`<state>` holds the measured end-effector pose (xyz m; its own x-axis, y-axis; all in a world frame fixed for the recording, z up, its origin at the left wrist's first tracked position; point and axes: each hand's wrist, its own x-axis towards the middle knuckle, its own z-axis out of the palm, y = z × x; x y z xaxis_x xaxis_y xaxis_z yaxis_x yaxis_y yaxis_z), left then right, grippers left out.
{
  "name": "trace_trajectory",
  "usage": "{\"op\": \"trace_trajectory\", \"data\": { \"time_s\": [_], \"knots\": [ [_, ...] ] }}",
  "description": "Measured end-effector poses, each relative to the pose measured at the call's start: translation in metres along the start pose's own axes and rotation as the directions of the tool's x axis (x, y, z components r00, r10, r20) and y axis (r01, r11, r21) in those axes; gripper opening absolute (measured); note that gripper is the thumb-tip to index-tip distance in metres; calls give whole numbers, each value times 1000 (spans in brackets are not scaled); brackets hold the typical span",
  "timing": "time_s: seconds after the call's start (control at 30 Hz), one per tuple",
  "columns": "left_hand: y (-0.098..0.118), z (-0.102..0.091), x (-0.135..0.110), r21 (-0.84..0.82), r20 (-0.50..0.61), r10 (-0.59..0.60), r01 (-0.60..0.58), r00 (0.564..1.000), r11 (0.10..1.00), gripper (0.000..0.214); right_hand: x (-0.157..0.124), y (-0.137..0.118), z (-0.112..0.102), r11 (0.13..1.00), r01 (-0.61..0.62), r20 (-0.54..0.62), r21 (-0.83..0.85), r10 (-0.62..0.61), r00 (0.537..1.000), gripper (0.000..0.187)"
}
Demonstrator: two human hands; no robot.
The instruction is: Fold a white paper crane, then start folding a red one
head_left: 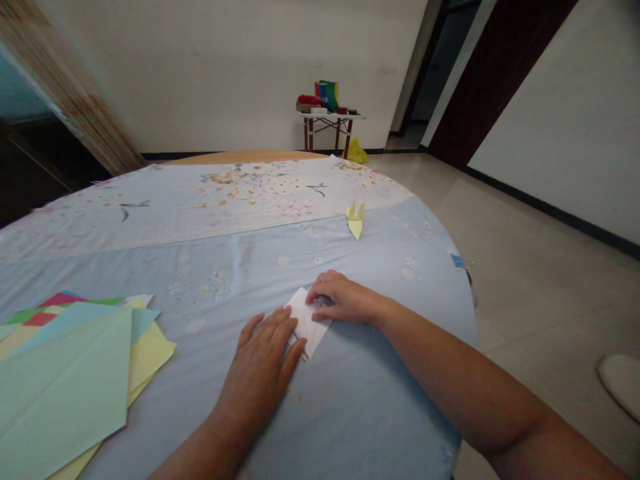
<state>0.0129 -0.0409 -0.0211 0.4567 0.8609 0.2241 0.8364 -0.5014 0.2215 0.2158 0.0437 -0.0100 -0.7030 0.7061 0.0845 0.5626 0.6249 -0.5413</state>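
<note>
Blue cloth (pixel 240 227) with small flowers on it covers the big round counter (pixel 240 157), and a bit of brown wood shows at the far edge. Past the counter is a pale floor (pixel 525 267) of shiny tiles and a plain white wall (pixel 225 67). On the left side of the counter lies a pile of paper sheets (pixel 65 360). They are big and flat, with a light green sheet on top and yellow, blue, red and darker green ones peeking out from under it. Far back by the wall stands a small table (pixel 330 120) with red legs. Bright things sit on top of it, too small to tell what they are. A yellow bag (pixel 357 152) rests on the floor just beside its legs. Near the person, both arms reach in over the cloth. The left hand (pixel 263 353) lies flat with its palm down and its grip open, and its fingertips rest on the near left end of the white paper (pixel 307 320). The right hand (pixel 343 300) has bent fingers whose tips press down on the far right part of the same sheet. I cannot tell if its grip pinches the edge or only pushes on it. The white paper is a small slim shape that lies on the cloth between the two hands, on the near right part of the counter. A yellow folded paper (pixel 355 220) sits alone farther back on the cloth, well apart from the hands.
</note>
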Motion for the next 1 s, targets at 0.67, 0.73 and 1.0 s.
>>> {"op": "trace_trajectory", "data": {
  "time_s": [0.67,0.73,1.0],
  "knots": [
    [-1,4,-2,98,-60,100,-94,993,991,37,2,3,4,1000,-16,-11,23,16,1000,27],
    [-2,5,-2,112,-33,120,-116,992,987,38,2,4,4,1000,-10,-10,22,10,1000,27],
    [-1,4,0,126,-15,123,-120,992,985,38,3,5,5,1000,-1,-17,18,2,1000,26]
  ]
}}
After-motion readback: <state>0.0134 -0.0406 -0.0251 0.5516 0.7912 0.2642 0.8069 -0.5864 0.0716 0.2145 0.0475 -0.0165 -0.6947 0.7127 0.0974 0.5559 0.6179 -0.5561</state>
